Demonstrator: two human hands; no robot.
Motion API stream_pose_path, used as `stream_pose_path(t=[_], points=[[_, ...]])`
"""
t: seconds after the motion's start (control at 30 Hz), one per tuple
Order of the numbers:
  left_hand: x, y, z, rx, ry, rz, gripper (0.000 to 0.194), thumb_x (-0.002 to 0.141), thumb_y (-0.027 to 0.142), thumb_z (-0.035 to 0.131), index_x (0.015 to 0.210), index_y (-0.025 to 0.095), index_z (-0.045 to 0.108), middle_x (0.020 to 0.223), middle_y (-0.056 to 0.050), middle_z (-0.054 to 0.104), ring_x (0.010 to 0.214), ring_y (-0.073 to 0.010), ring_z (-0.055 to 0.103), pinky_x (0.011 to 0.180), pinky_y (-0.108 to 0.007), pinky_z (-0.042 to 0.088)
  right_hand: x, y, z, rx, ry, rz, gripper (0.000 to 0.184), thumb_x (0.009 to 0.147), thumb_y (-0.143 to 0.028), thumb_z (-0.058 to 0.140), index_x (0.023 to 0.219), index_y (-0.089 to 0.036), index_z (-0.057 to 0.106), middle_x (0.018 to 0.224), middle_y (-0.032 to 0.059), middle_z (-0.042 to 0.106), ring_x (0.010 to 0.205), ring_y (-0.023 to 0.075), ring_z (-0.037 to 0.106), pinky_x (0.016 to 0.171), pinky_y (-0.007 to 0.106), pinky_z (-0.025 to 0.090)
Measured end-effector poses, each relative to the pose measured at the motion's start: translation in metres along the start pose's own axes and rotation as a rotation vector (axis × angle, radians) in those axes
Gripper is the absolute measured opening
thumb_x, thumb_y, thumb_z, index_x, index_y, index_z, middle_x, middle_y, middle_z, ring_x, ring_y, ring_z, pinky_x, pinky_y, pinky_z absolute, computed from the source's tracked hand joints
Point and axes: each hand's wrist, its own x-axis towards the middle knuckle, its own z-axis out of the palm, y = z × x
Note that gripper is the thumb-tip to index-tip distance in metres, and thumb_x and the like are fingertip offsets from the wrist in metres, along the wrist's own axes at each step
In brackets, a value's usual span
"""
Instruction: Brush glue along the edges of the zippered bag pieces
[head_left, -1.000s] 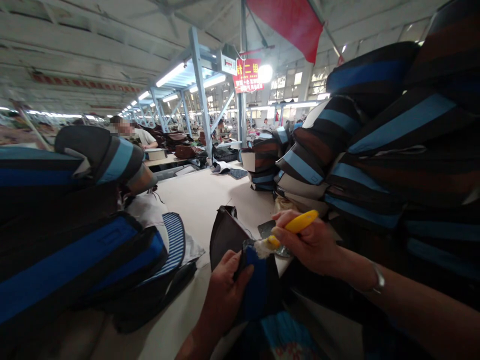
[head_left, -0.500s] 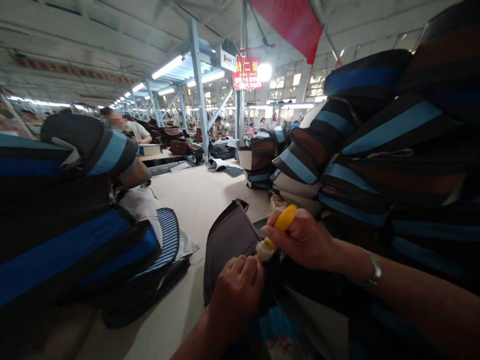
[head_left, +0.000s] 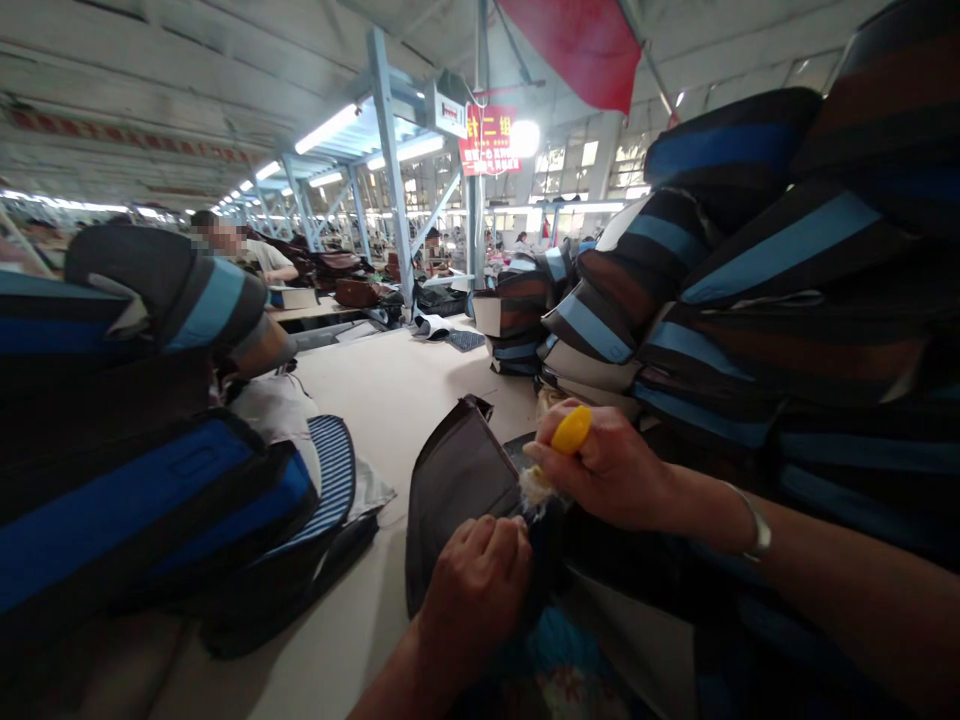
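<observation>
My right hand [head_left: 611, 460] is closed round the yellow handle of a brush [head_left: 572, 430]. Its pale, frayed bristles touch the edge of a dark grey bag panel [head_left: 461, 475], close to my left fingers. My left hand [head_left: 476, 580] is closed on the panel's near edge, with the knuckles up and the fingertips partly hidden. The panel stands tilted at the table's near side, and its lower part is lost in shadow. A metal bangle [head_left: 759, 525] sits on my right wrist.
Tall stacks of dark bag pieces with blue stripes [head_left: 780, 245] rise on the right. More striped pieces [head_left: 180, 490] lie on the left of the pale tabletop [head_left: 360, 385]. Fabric scraps [head_left: 442, 330] rest at its far edge. A person [head_left: 259, 258] is seated beyond.
The brush has shifted slightly down along the panel's edge, its handle turned more toward me. My left hand keeps its hold. The whole view has moved slightly.
</observation>
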Motion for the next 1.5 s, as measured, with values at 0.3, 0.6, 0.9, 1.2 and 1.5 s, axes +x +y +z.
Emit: stream_pose_path(t=[0.3, 0.6, 0.9, 1.2, 1.5], points=[[-0.005, -0.026, -0.019, -0.001, 0.068, 0.008, 0.020, 0.094, 0.010, 0.044, 0.109, 0.011, 0.057, 0.079, -0.006, 0.062, 0.068, -0.0164, 0.057, 0.063, -0.031, 0.050, -0.006, 0.010, -0.024, 0.213, 0.217, 0.273, 0.020, 0.090, -0.030, 0.056, 0.073, -0.020, 0.056, 0.066, 0.0003, 0.056, 0.059, 0.0155, 0.053, 0.071, 0.034, 0.047], [-0.029, -0.064, -0.033, -0.264, 0.185, -0.595, 0.009, 0.092, 0.026, 0.059, 0.099, 0.021, 0.057, 0.083, 0.000, 0.066, 0.071, -0.0133, 0.065, 0.066, -0.023, 0.051, -0.039, -0.025, 0.056, 1.750, 0.293, 0.746, 0.022, 0.072, -0.029, 0.071, 0.063, -0.019, 0.053, 0.055, -0.0052, 0.041, 0.050, 0.0102, 0.036, 0.090, 0.047, 0.053], [-0.042, -0.047, -0.051, -0.366, 0.052, -0.765, 0.048, 0.083, 0.047, 0.065, 0.121, 0.019, 0.059, 0.121, -0.011, 0.061, 0.112, -0.0276, 0.058, 0.093, -0.042, 0.051, -0.018, -0.053, 0.098, 1.880, 0.325, 0.693, 0.029, 0.075, -0.033, 0.066, 0.061, -0.023, 0.042, 0.049, -0.0076, 0.030, 0.045, 0.0099, 0.020, 0.078, 0.041, 0.055], [-0.021, -0.043, -0.056, -0.766, 0.026, -0.854, 0.026, 0.094, 0.032, 0.052, 0.110, 0.026, 0.072, 0.109, -0.005, 0.065, 0.103, -0.0205, 0.060, 0.091, -0.031, 0.048, -0.012, -0.047, 0.064, 1.625, 0.533, 0.792, 0.026, 0.073, -0.036, 0.077, 0.070, -0.021, 0.055, 0.061, -0.0039, 0.048, 0.050, 0.0107, 0.044, 0.071, 0.035, 0.057], [-0.011, -0.037, -0.049, -0.800, 0.001, -0.826, 0.027, 0.094, 0.032, 0.052, 0.111, 0.023, 0.071, 0.106, -0.007, 0.064, 0.099, -0.0200, 0.060, 0.088, -0.029, 0.048, 0.034, -0.023, 0.041, 0.584, 0.393, 0.338, 0.021, 0.091, -0.036, 0.059, 0.077, -0.021, 0.058, 0.065, -0.0004, 0.058, 0.058, 0.0155, 0.056, 0.057, 0.028, 0.046]])
